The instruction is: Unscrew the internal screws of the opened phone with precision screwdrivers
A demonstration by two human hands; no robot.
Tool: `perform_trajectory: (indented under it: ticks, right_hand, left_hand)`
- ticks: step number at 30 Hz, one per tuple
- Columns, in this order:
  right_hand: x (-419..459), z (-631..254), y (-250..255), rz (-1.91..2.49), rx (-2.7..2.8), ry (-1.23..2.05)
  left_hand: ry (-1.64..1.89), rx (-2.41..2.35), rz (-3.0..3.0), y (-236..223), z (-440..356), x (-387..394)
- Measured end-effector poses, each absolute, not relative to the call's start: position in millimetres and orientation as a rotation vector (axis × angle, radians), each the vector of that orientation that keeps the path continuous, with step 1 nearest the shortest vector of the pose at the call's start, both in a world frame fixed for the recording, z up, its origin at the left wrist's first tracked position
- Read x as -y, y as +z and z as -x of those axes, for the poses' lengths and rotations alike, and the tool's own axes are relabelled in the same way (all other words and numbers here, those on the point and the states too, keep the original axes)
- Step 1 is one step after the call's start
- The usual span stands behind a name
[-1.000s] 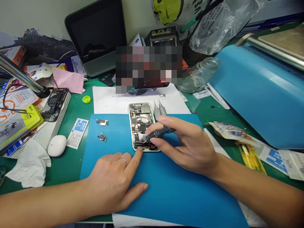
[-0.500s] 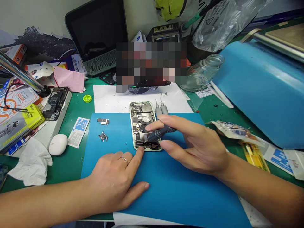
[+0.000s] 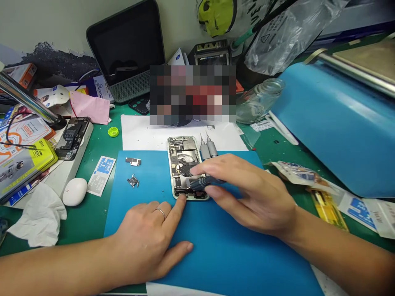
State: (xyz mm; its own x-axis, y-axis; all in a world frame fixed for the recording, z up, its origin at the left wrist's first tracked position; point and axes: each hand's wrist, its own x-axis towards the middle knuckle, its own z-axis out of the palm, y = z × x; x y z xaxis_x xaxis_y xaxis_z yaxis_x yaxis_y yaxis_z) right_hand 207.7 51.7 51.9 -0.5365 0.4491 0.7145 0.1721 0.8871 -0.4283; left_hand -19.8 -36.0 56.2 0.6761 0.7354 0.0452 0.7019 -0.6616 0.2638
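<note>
An opened phone (image 3: 184, 161) with its internals showing lies on a blue mat (image 3: 216, 242). My left hand (image 3: 148, 236) rests flat on the mat, fingers spread, its index fingertip pressing the phone's near bottom edge. My right hand (image 3: 253, 193) pinches a dark grey screwdriver (image 3: 205, 182), tip low over the phone's lower part. Two small removed metal parts (image 3: 133, 161) (image 3: 133, 180) lie on the mat to the left of the phone. Two more grey screwdrivers (image 3: 207, 147) lie beside the phone's right side.
A second opened phone (image 3: 71, 137) sits on a white box at left, next to a white mouse-like object (image 3: 74, 191), crumpled tissue (image 3: 38, 216) and a yellow tin (image 3: 27, 164). A tablet (image 3: 128, 53), glass jar (image 3: 257, 100) and a large blue sheet (image 3: 336, 127) stand behind and right.
My right hand has lowered the screwdriver and shifted slightly toward the phone's bottom end. My left hand stays put, finger on the phone's edge.
</note>
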Motion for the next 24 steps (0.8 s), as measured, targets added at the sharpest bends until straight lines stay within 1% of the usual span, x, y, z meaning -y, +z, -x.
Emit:
perform_trajectory:
  ticks: [4, 9, 15, 24]
  right_hand:
    - [-51.3, -204.9, 53.5, 0.412, 2.144, 0.413]
    - [-52.4, -201.6, 51.9, 0.384, 2.112, 0.364]
    - [-50.8, -200.1, 50.6, 0.363, 2.096, 0.440]
    - [-50.0, -202.0, 53.3, 0.371, 2.100, 0.394]
  left_hand:
    - [0.225, -1.157, -2.644, 56.1, 20.3, 37.0]
    - [0.231, -1.175, -2.653, 55.2, 21.0, 37.2]
    - [0.232, -1.174, -2.626, 53.4, 22.0, 36.3]
    - [0.218, -1.174, -2.639, 54.3, 21.1, 36.3]
